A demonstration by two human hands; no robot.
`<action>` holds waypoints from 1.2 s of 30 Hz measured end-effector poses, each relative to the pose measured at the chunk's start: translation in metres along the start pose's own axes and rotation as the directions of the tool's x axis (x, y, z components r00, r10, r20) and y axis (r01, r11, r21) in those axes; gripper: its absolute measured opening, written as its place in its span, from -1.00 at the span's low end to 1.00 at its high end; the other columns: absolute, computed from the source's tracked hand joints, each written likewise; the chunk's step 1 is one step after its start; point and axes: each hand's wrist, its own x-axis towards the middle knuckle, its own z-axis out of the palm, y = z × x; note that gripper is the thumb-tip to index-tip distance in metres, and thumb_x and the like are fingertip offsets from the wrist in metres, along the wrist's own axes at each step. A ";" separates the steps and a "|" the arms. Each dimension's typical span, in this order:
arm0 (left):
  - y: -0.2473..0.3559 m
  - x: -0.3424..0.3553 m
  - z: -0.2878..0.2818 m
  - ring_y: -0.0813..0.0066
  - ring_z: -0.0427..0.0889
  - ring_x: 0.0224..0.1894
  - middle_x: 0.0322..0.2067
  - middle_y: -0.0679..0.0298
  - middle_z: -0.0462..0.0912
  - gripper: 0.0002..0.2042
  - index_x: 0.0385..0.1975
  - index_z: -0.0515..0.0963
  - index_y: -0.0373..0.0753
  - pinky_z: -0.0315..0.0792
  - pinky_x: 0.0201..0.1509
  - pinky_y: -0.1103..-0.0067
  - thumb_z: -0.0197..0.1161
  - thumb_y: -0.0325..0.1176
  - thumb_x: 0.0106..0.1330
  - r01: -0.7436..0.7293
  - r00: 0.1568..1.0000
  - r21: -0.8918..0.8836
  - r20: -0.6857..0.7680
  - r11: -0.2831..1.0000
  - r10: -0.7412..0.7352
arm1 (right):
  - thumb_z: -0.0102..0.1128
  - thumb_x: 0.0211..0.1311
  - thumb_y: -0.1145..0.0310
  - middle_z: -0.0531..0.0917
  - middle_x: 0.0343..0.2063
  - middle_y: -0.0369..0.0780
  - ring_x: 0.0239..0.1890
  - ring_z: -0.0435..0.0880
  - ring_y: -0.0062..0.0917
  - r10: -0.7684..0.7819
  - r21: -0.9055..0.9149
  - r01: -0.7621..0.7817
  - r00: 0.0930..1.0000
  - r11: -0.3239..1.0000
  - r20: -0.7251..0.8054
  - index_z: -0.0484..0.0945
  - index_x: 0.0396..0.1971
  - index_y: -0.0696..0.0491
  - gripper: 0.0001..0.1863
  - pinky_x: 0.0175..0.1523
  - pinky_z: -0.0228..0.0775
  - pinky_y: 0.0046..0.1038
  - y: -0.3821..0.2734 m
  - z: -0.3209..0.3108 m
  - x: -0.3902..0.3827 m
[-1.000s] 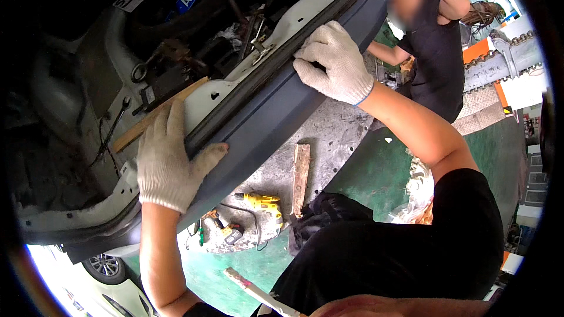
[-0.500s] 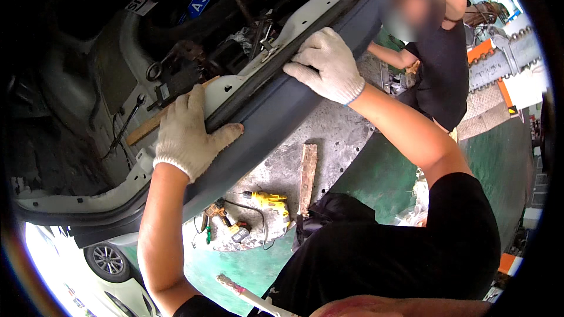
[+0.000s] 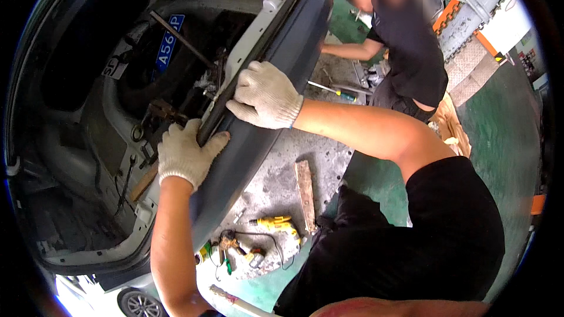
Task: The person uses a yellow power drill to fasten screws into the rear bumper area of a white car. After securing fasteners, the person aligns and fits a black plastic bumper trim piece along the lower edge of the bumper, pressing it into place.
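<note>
A dark grey rear bumper (image 3: 267, 91) runs along the open boot of a car, beside a pale metal sill (image 3: 244, 47). My left hand (image 3: 187, 154), in a whitish knitted glove, grips its upper edge, the fingers bent over the inner side and the thumb stretched along the outer face. Further up the same edge, my right hand (image 3: 267, 97), gloved alike, has its fingers curled over the rim. Fingertips of both are partly hidden. Inside the boot, close to my left hand, lie a wrench (image 3: 127, 179) and a wooden strip (image 3: 144, 183).
Below the bumper lie a yellow power tool (image 3: 282, 224), a cordless driver (image 3: 238, 248) and a wooden block (image 3: 305, 194). A long screwdriver (image 3: 332, 90) lies near my right forearm. Another person (image 3: 405, 41) in black crouches at the upper right. A metal bar (image 3: 182, 40) slants inside the boot.
My view has shifted. My right hand has moved along the bumper edge, nearer to my left hand. My left hand keeps its place on the edge, fingers more bent. The other person leans differently.
</note>
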 end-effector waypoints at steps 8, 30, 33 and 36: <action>0.010 0.012 -0.004 -0.09 0.61 0.18 0.01 -0.07 0.72 -0.26 0.08 0.71 -0.26 0.45 0.30 0.17 0.33 0.36 0.22 0.075 0.997 -0.099 0.031 0.992 -0.072 | 0.39 0.20 0.18 0.64 -0.44 -0.28 -0.23 0.62 -0.31 -0.072 0.257 0.060 0.997 0.964 0.037 0.69 -0.54 -0.02 -0.78 -0.12 0.50 -0.23 0.019 -0.003 -0.003; -0.012 0.020 0.024 -0.11 0.64 0.13 -0.03 -0.08 0.73 -0.20 0.09 0.68 -0.33 0.47 0.25 0.18 0.48 0.32 0.09 0.015 0.997 -0.222 -0.072 0.975 -0.032 | 0.31 0.17 0.22 0.61 -0.45 -0.16 -0.23 0.63 -0.21 0.110 -0.009 -0.110 0.994 0.994 -0.014 0.66 -0.62 0.07 -0.73 -0.09 0.54 -0.16 0.207 -0.038 0.001; -0.017 0.023 0.029 -0.10 0.67 0.10 -0.03 -0.06 0.74 -0.20 0.10 0.68 -0.32 0.49 0.25 0.22 0.48 0.33 0.10 -0.012 0.997 -0.306 -0.073 0.952 -0.011 | 0.29 0.17 0.19 0.62 -0.45 -0.16 -0.23 0.64 -0.21 0.107 -0.027 -0.109 0.993 0.994 -0.053 0.66 -0.64 0.05 -0.71 -0.08 0.56 -0.15 0.206 -0.040 0.000; -0.011 0.020 0.023 0.06 0.73 0.07 -0.01 -0.02 0.76 -0.25 0.13 0.65 -0.38 0.52 0.23 0.32 0.54 0.19 0.17 0.033 0.998 -0.387 -0.042 0.922 -0.053 | 0.29 0.16 0.19 0.66 -0.45 -0.14 -0.23 0.66 -0.19 0.151 0.022 -0.149 0.984 0.989 -0.095 0.67 -0.64 0.06 -0.71 -0.07 0.56 -0.14 0.203 -0.042 -0.001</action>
